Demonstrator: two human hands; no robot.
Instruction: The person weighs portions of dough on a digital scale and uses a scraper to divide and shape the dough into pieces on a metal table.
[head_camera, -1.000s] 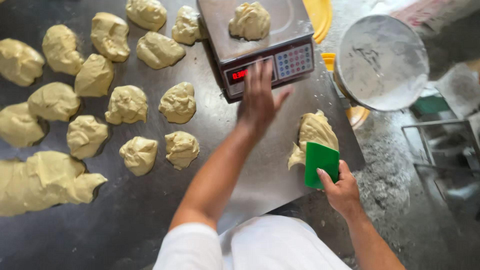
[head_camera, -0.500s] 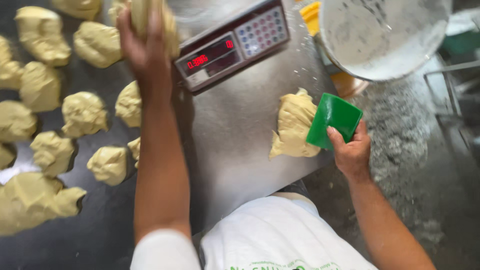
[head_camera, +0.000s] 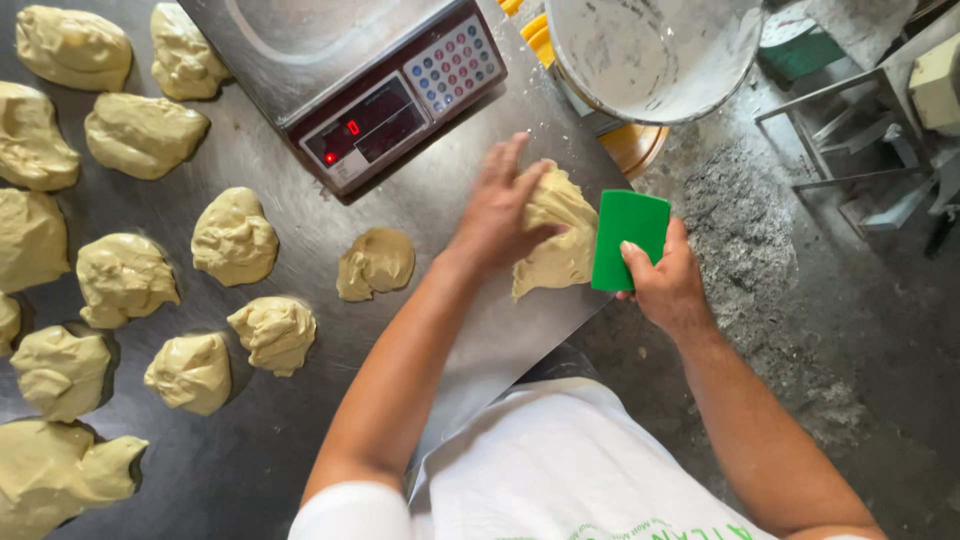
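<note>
Right of centre in the frame, a pale yellowish lump of dough (head_camera: 560, 240) is pressed onto the steel table (head_camera: 300, 460) by the left hand (head_camera: 497, 212), fingers spread flat over it. A green rectangular plastic scraper (head_camera: 627, 240) is gripped in the right hand (head_camera: 668, 283) — its edge set against the lump's right side. A digital scale (head_camera: 350, 80) is seen above; portioned dough pieces (head_camera: 234, 236) are scattered at the left.

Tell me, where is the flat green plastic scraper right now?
In the head view, the flat green plastic scraper is in the right hand, at the metal table's right edge, against the dough lump under the left hand.
</note>
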